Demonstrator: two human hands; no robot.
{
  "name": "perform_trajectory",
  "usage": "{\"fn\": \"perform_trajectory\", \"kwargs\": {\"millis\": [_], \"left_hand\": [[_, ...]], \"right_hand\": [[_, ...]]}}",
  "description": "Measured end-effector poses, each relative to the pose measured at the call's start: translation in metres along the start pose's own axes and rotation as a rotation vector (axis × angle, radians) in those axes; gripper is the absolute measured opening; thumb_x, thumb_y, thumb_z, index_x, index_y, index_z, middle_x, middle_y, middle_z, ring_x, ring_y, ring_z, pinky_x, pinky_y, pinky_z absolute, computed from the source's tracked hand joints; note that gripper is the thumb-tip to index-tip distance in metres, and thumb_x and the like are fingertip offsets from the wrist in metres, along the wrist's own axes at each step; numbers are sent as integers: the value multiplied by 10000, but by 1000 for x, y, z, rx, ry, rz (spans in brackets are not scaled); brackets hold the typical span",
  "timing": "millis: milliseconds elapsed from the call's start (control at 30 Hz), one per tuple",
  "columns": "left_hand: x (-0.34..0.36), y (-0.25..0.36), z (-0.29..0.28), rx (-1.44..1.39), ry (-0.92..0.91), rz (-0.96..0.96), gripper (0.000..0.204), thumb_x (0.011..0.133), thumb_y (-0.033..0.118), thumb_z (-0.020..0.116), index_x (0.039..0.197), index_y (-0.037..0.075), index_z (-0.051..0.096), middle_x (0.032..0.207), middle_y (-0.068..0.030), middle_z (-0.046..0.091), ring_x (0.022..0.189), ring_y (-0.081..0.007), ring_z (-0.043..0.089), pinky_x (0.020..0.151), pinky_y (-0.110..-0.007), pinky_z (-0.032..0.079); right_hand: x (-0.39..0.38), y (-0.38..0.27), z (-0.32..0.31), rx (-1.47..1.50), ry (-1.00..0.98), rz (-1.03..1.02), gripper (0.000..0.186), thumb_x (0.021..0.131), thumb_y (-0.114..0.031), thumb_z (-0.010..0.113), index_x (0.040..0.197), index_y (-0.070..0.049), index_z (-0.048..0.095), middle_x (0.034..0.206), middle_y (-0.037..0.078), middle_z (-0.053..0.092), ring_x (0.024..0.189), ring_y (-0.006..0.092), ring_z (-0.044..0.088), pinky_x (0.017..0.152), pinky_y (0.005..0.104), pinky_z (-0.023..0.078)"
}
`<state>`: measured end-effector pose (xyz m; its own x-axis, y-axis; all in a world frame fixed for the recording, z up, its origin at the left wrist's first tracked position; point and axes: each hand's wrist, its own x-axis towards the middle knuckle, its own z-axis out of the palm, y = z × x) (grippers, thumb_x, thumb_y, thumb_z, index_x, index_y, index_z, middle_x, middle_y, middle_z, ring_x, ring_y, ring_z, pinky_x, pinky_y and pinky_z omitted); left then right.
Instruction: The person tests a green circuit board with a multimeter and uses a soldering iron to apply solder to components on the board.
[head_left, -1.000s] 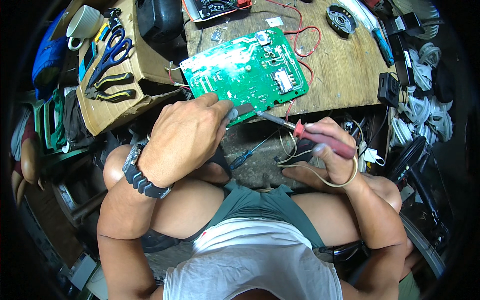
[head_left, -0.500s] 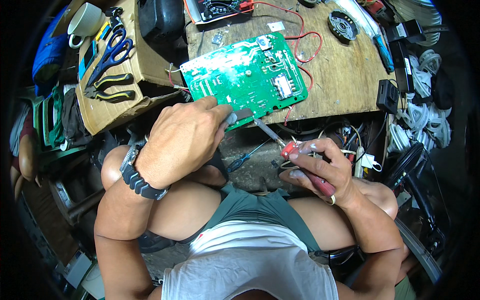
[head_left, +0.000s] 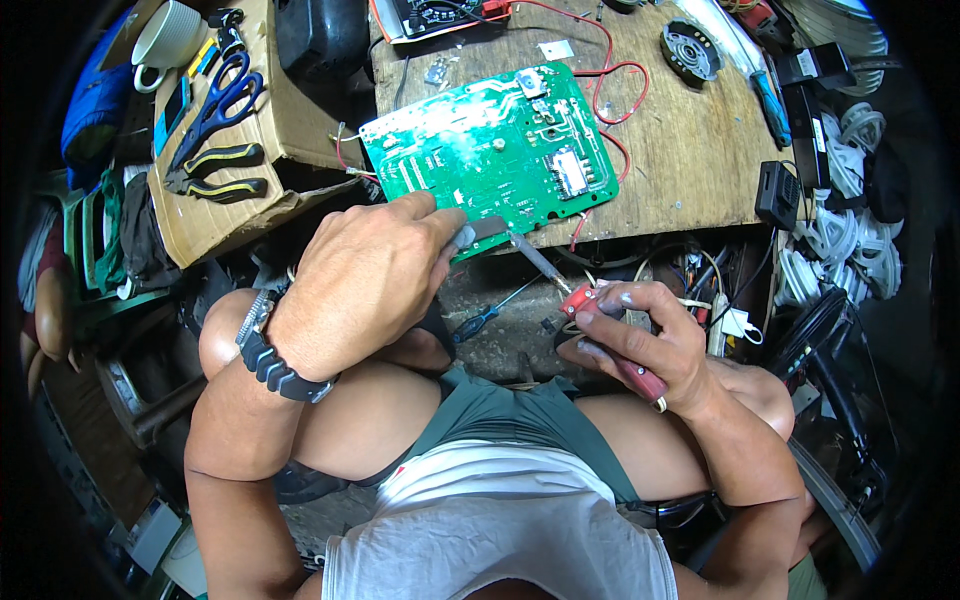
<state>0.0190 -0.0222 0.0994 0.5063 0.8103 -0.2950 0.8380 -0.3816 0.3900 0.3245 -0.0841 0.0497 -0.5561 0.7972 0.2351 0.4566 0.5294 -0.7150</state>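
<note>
A green circuit board (head_left: 470,150) lies tilted on the near part of the wooden bench, its lower edge overhanging the front. My left hand (head_left: 375,255), with a watch on its wrist, is closed at the board's lower left edge. Its fingertips are beside a flat dark grey strip (head_left: 487,228) on the board; the thumb is mostly hidden. Closed around the red handle of a soldering iron (head_left: 640,372) is my right hand (head_left: 650,335). The iron's grey barrel slants up to the left, and its tip meets the board's near edge by the strip.
Pliers (head_left: 215,172) and blue-handled scissors (head_left: 222,105) lie on a cardboard box (head_left: 285,130) to the left, beside a white cup (head_left: 170,45). Red wires (head_left: 625,70) and a round metal part (head_left: 690,52) are on the bench (head_left: 680,140). Below is a blue screwdriver (head_left: 478,323).
Almost nothing differs. Both hands keep their hold, and the iron's tip stays at the board's near edge; the whole view has shifted very slightly.
</note>
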Motion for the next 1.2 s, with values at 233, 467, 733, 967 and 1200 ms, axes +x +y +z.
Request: {"fn": "perform_trajectory", "kwargs": {"millis": [233,467,733,967,1200], "left_hand": [[-1,1,0,38,-26,-24,246,927,130,660,1147,27,701,949,-167,644,844,-390,675,704,-491,545],[-2,-1,0,-72,-18,-15,251,921,110,663,1151,16,698,975,-185,661,876,-408,672,732,-493,548],[-4,-2,2,-67,44,-42,252,924,113,666,1154,16,700,981,-184,663,877,-410,669,741,-496,543],[-6,0,4,17,25,-21,258,915,124,675,1159,45,702,934,-153,646,813,-379,678,674,-485,544],[-10,4,5,93,70,6,231,913,133,664,1130,58,684,897,-127,634,781,-350,687,656,-466,551]], "right_hand": [[1,-2,-1,-23,-35,12,493,670,-53,889,1145,-128,783,1102,118,638,1012,316,711,832,387,616],[2,-3,-1,-28,-30,6,485,668,-38,885,1135,-117,785,1103,124,637,999,307,710,811,381,607],[3,-3,-2,-2,-31,15,480,667,-22,880,1129,-111,787,1105,129,642,996,309,710,810,375,604],[5,-2,-2,-22,-17,-9,467,669,-26,880,1117,-118,786,1088,127,649,986,305,713,815,377,603],[10,-7,-5,-47,-37,-4,474,667,-16,877,1120,-121,787,1071,120,653,967,301,710,804,370,602]]}}
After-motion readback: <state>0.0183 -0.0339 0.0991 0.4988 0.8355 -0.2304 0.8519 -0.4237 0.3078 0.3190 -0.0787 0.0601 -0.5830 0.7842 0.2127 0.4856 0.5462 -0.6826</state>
